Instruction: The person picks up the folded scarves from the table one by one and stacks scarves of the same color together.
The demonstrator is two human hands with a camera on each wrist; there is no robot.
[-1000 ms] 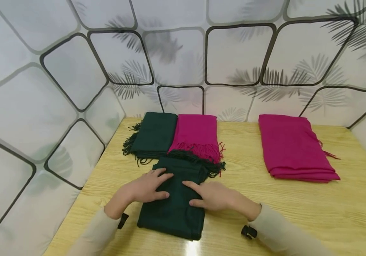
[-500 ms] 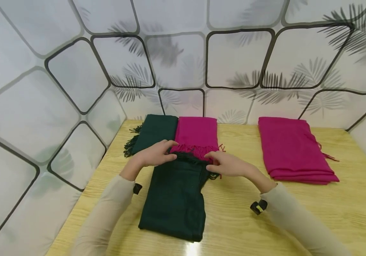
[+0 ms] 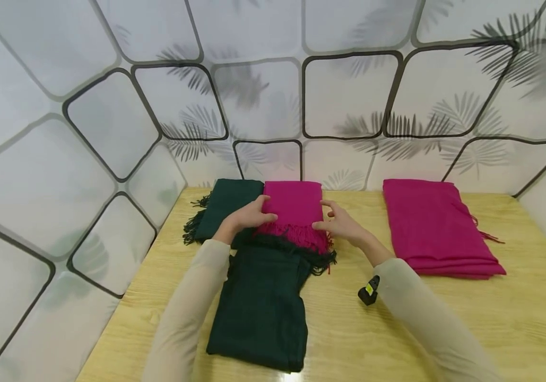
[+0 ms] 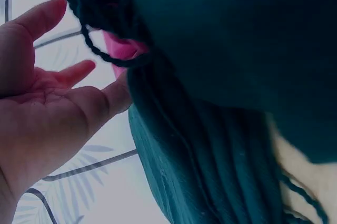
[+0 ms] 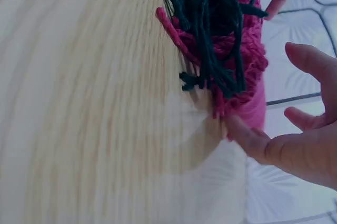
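Note:
A folded magenta scarf (image 3: 294,199) with a fringed near edge lies between my two hands. My left hand (image 3: 246,216) is at its left side, fingers spread, over the edge of a folded dark green scarf (image 3: 227,204). Beside the right edge of the magenta scarf is my right hand (image 3: 346,225), thumb and fingers apart. In the right wrist view its fingers (image 5: 247,137) reach the magenta fringe (image 5: 231,95). Another folded dark green scarf (image 3: 258,313) lies in front, its fringe (image 4: 100,40) overlapping the magenta one. Neither hand grips anything.
A larger folded magenta cloth (image 3: 437,228) lies at the back right of the wooden table (image 3: 349,329). A patterned backdrop (image 3: 263,101) rises behind the table and along its left side.
Both hands have left the front dark green scarf and moved away from me, past its fringe, to the sides of the middle magenta scarf. The scarves lie about where they were.

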